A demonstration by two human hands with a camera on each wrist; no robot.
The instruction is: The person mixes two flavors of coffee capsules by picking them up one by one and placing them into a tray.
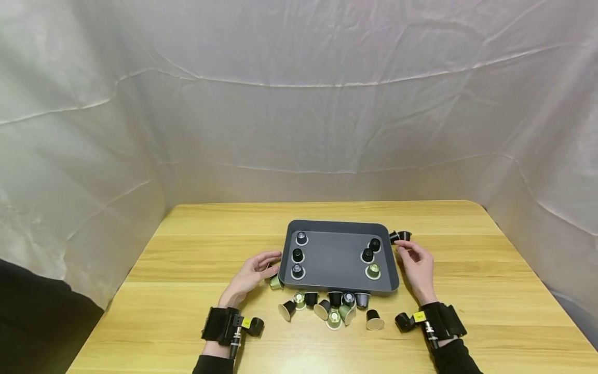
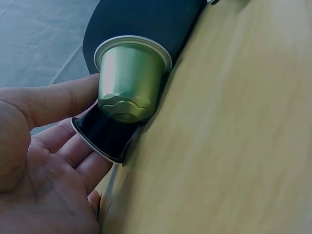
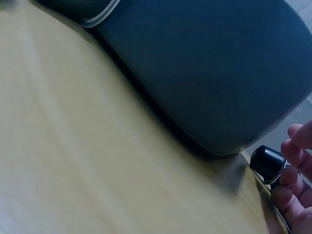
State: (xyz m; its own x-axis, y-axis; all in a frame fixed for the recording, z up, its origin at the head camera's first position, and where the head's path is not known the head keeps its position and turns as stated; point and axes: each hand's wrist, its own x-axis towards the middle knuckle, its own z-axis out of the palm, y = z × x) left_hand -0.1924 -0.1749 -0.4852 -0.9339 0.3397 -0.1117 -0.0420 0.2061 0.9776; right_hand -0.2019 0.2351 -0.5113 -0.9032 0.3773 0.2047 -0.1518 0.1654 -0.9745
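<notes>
My left hand point(image 1: 252, 274) is at the left side of the grey tray point(image 1: 331, 259), thumb and fingers apart with the tips at its edge. In the left wrist view a green coffee capsule point(image 2: 129, 80) overlaps the thumb tip. A black capsule point(image 2: 105, 134) is below it, against several fingers point(image 2: 75, 146). My right hand point(image 1: 417, 267) is beside the tray's far right corner, fingers loosely bent. Its fingertips point(image 3: 292, 153) are right at a black capsule point(image 3: 268, 163) lying tilted near the corner. A second black capsule point(image 1: 405, 236) is next to that one.
Inside the tray, capsules stand rim down: three along the left, including a dark one point(image 1: 297, 255), and three along the right, including a green one point(image 1: 372, 271). Several loose green, black and grey capsules, including a grey one point(image 1: 362, 300), lie before the tray on the wooden table point(image 1: 210, 249).
</notes>
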